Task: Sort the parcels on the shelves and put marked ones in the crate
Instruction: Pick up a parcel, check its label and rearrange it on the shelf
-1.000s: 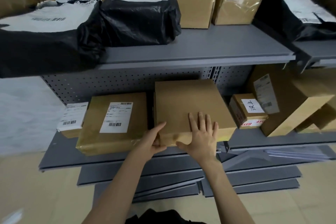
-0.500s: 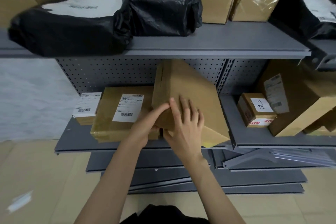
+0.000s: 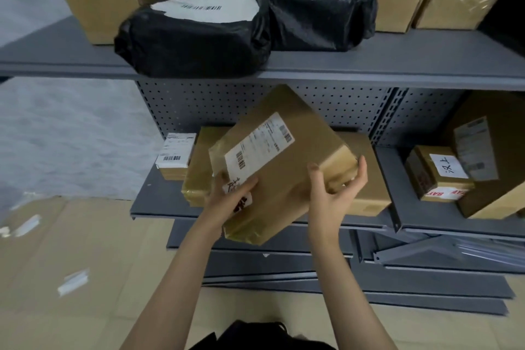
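Observation:
A flat brown parcel (image 3: 287, 156) is held tilted in the air in front of the lower shelf (image 3: 159, 207). Its upturned face carries a white shipping label with barcodes and a small white sticker with handwritten marks near its lower left corner. My left hand (image 3: 227, 199) grips that lower left corner, thumb over the sticker. My right hand (image 3: 335, 187) cups the parcel's right end, fingers curled round the edge. No crate is in view.
Behind the held parcel lie other brown parcels (image 3: 366, 179), a small labelled box (image 3: 174, 156) at left and a small marked box (image 3: 437, 173) at right. Black bagged parcels (image 3: 193, 37) and brown boxes crowd the upper shelf (image 3: 397, 65). Loose grey shelf parts (image 3: 412, 278) lie on the cardboard floor.
The parcel has come off the lower shelf and turned over, so its labelled face shows. Both hands shifted from its top and front edge to its two ends.

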Demonstrator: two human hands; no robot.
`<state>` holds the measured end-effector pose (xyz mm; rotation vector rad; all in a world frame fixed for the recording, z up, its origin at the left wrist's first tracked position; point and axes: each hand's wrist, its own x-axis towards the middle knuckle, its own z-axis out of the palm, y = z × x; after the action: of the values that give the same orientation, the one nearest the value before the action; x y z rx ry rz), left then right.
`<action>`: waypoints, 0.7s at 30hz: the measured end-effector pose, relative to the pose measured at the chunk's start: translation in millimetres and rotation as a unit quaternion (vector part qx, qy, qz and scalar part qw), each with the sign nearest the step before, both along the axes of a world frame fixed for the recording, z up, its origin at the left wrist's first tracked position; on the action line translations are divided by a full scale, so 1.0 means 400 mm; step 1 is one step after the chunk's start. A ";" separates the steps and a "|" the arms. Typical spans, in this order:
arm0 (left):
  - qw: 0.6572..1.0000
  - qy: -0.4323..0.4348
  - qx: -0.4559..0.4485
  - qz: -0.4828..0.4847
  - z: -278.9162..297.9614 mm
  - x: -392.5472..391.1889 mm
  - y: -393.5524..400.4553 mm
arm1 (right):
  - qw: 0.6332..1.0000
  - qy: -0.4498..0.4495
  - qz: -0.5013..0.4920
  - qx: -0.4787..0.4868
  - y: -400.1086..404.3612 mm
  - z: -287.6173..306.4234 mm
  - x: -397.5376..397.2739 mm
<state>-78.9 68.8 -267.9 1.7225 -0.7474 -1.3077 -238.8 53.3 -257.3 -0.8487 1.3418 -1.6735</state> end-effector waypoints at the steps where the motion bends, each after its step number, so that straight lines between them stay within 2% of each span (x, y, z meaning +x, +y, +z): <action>1: 0.999 0.039 0.002 0.014 -0.014 0.012 0.010 | 0.999 -0.034 -0.003 0.027 0.000 -0.015 -0.004; 3: 0.996 0.082 0.007 0.021 -0.032 0.031 0.025 | 0.993 -0.092 0.004 0.075 0.004 -0.044 -0.013; 5: 0.998 0.062 0.013 0.013 -0.041 0.043 0.035 | 0.986 -0.100 -0.001 0.133 0.011 -0.080 -0.021; 8: 0.999 0.023 0.024 0.003 -0.051 0.060 0.051 | 0.977 -0.034 -0.013 0.208 0.030 -0.122 -0.030; 13: 1.000 -0.002 -0.002 -0.010 -0.072 0.086 0.075 | 0.973 0.020 0.057 0.222 0.065 -0.159 -0.051; 16: 0.999 -0.009 -0.024 -0.025 -0.067 0.100 0.091 | 0.949 0.136 0.084 0.271 0.074 -0.165 -0.055; 21: 0.998 -0.011 -0.021 -0.055 -0.079 0.139 0.120 | 0.943 0.164 0.110 0.267 0.080 -0.152 -0.060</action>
<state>-23.2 116.7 -299.4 1.6838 -0.8874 -1.3392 -262.7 85.4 -318.0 -0.9275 1.7441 -0.9462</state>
